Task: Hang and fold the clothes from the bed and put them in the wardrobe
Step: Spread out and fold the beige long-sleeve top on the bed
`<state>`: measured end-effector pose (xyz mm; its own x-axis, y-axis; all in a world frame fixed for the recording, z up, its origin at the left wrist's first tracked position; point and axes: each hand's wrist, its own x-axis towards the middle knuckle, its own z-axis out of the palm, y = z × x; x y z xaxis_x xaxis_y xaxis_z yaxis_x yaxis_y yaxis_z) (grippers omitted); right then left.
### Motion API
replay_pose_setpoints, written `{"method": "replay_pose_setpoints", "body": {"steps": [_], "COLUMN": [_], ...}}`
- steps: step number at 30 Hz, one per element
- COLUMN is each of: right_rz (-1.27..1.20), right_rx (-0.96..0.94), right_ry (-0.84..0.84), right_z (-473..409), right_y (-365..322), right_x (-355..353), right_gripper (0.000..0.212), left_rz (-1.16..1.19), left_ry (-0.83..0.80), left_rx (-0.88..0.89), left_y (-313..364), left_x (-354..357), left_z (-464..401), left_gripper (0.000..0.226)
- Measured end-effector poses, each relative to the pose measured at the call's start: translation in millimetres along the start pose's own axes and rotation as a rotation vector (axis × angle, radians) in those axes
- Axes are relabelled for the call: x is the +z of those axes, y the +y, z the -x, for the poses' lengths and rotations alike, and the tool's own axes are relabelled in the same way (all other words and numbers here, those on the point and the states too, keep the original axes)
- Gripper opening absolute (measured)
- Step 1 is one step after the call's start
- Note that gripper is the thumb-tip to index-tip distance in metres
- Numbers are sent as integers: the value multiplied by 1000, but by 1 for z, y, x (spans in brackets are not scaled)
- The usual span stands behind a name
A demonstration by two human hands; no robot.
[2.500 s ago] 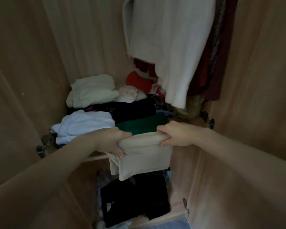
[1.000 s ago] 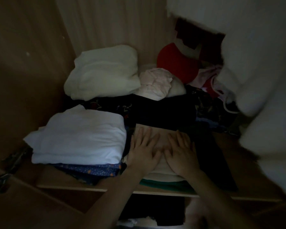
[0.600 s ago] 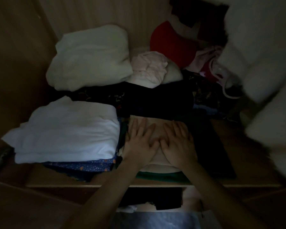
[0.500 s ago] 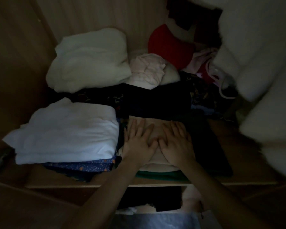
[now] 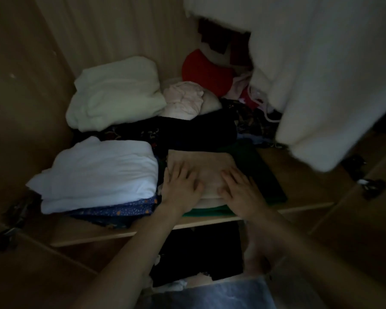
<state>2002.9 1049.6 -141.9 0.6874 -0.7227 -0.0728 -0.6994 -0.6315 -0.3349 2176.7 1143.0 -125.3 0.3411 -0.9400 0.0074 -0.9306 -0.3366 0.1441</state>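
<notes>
A folded beige garment (image 5: 201,161) lies on a green folded garment (image 5: 210,211) at the front of the wardrobe shelf (image 5: 120,235). My left hand (image 5: 182,188) rests flat on the beige garment's left part, fingers spread. On its right part my right hand (image 5: 241,190) lies flat too, fingers apart. Neither hand grips the cloth. The two hands are a short way apart.
A white folded stack (image 5: 98,175) over blue patterned cloth (image 5: 120,211) sits left of the beige garment. Behind are a cream bundle (image 5: 116,92), a pink garment (image 5: 183,99), dark clothes (image 5: 187,134) and a red item (image 5: 205,70). A white hanging garment (image 5: 321,74) fills the right. Black clothes (image 5: 198,253) lie below.
Earlier both hands held the beige garment in front of the shelf; it now lies on the green one. In the last half second the hands slid apart on it.
</notes>
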Motion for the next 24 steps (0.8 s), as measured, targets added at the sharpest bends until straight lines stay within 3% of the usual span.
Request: {"method": "replay_pose_setpoints", "body": {"steps": [5, 9, 24], "right_rz": [39, 16, 46], "right_rx": [80, 168, 653], "right_ry": [51, 142, 363], "right_z": [35, 73, 299], "right_y": [-4, -13, -28], "right_x": [-18, -26, -38], "right_gripper": [60, 61, 68], "left_rz": [25, 74, 42], "left_ry": [23, 27, -18], "left_rx": [152, 342, 888], "left_y": [16, 35, 163], "left_x": [-17, -29, -33], "left_z": [14, 33, 151], "left_gripper": [70, 60, 66]}}
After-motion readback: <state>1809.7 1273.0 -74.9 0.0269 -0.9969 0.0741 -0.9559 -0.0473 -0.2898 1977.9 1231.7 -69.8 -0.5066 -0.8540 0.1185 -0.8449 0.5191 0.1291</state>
